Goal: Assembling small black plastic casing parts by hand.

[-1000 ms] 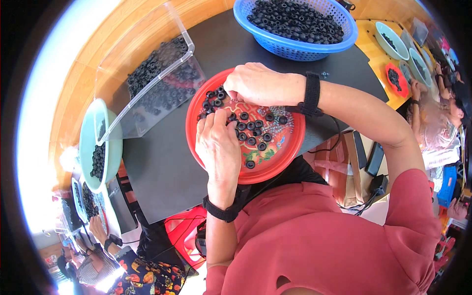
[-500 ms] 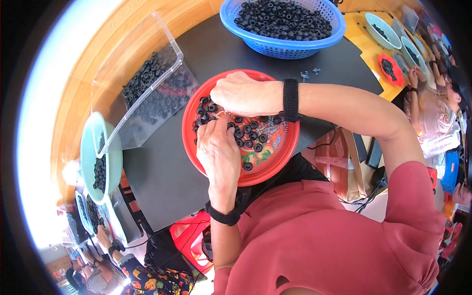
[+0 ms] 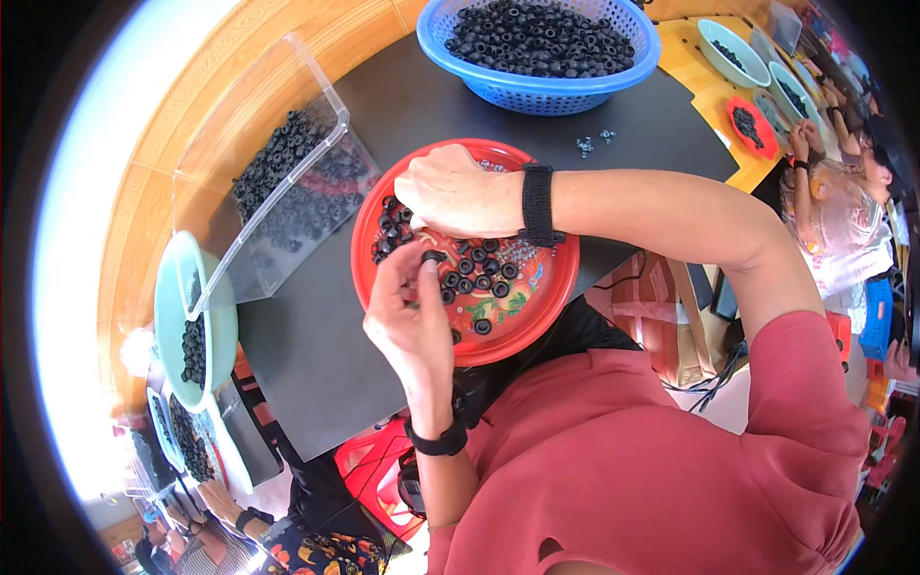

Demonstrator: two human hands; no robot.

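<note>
On the dark table, a red round tray with a printed pattern holds small black ring-shaped parts and tiny clear bits. Over the tray's left part is my left hand, its thumb and forefinger pinched at a black ring-shaped part. Just above it, my right hand reaches across with its back up and fingers curled down near the loose parts at the tray's left side. What those right fingertips hold, if anything, is hidden under the hand.
A blue basket full of black parts stands at the far edge. At left are a clear plastic bin and a pale green basin, both with black parts. Tiny clear bits lie beyond the tray. Other people work at both sides.
My left hand has turned and drawn back toward me, and a black ring-shaped part now shows at its fingertips. My right hand has shifted slightly left and down.
</note>
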